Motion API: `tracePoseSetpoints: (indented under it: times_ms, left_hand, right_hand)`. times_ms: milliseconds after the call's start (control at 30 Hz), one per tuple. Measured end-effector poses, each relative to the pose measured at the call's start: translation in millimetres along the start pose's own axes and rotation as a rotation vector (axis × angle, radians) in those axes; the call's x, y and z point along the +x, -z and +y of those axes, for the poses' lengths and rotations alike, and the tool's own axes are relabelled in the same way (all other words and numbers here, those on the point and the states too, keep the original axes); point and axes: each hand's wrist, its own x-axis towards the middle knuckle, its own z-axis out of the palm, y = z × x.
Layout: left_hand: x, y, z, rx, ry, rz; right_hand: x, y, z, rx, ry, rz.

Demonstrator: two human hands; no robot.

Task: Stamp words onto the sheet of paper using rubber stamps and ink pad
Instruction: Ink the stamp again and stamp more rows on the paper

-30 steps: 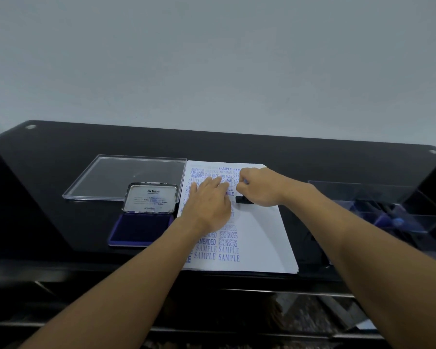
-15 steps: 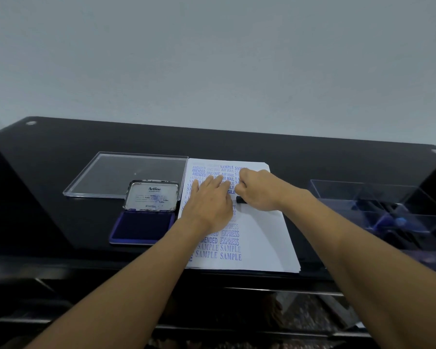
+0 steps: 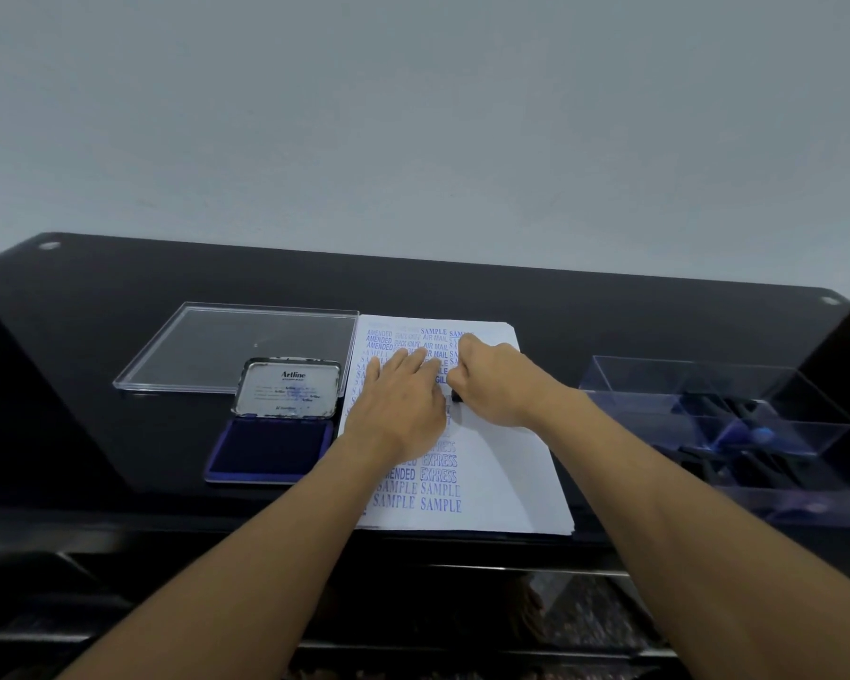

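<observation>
A white sheet of paper [image 3: 506, 463] lies on the black table, its left half covered with blue stamped words such as SAMPLE, EXPRESS and AMENDED. My left hand [image 3: 403, 404] rests flat on the sheet with straight fingers. Just right of it, my right hand [image 3: 496, 385] grips a black rubber stamp [image 3: 456, 397] and holds it down on the paper; only the stamp's dark end shows under the fist. An open blue ink pad [image 3: 271, 449] with its Artline lid raised sits left of the sheet.
A flat clear acrylic lid [image 3: 207, 350] lies behind the ink pad. A clear compartment box [image 3: 737, 424] with several more stamps stands at the right. The table's front edge runs just below the paper.
The camera view shifted slightly. Both hands have stayed on the sheet, the right hand still pressing the stamp at nearly the same spot.
</observation>
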Motion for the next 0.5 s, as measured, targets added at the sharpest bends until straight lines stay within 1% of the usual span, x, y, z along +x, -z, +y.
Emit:
tracePoseSetpoints:
  times_ms: [100, 233, 500]
  left_hand:
    - [-0.6, 0.8, 0.1, 0.001, -0.001, -0.002]
    - [-1.4, 0.9, 0.5, 0.003, -0.006, 0.005]
    - [-0.2, 0.7, 0.3, 0.018, -0.012, 0.007]
  right_hand:
    - [-2.3, 1.5, -1.5, 0.002, 0.013, -0.002]
    - [-4.5, 1.9, -3.3, -0.074, 0.046, -0.008]
    - [2.9, -0.7, 0.5, -0.019, -0.005, 0.011]
